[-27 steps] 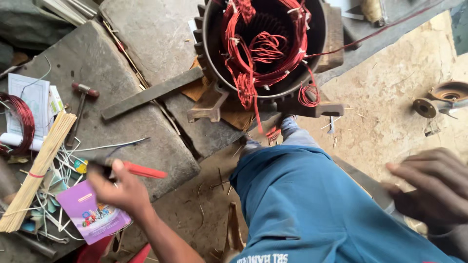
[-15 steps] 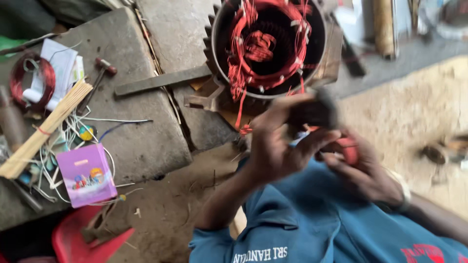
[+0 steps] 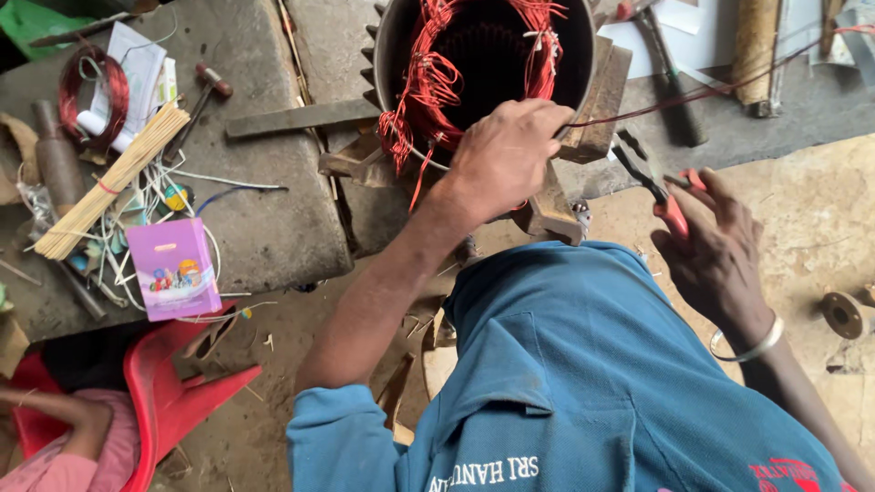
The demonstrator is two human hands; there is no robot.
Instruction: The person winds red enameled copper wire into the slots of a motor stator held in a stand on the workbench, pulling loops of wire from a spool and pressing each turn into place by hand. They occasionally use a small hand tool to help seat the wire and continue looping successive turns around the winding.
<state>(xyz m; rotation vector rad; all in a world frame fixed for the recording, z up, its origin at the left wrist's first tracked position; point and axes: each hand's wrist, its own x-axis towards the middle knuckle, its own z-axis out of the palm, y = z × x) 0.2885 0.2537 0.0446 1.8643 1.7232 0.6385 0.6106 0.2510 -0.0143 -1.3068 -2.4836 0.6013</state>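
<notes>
A round metal motor stator [image 3: 390, 55] wound with red copper wire [image 3: 428, 87] stands at the top centre. My left hand [image 3: 506, 159] lies on its near rim, fingers curled over the windings. A taut red wire strand [image 3: 693, 91] runs from those fingers up to the right. My right hand [image 3: 715, 251] hovers right of the stator and holds red-handled pliers [image 3: 661, 196], jaws pointing toward the stator. My blue clothing [image 3: 583, 383] fills the bottom of the view.
A stone slab [image 3: 264, 219] at left carries a purple packet [image 3: 173, 269], a bundle of sticks [image 3: 114, 178], a red wire coil [image 3: 91, 87], a hammer [image 3: 205, 87] and loose wires. Another person in pink [image 3: 64, 437] sits by a red plastic chair [image 3: 173, 387].
My left hand left the slab beside the purple packet, met my right hand in front of me, then went onto the stator rim. The pliers are now in my right hand.
</notes>
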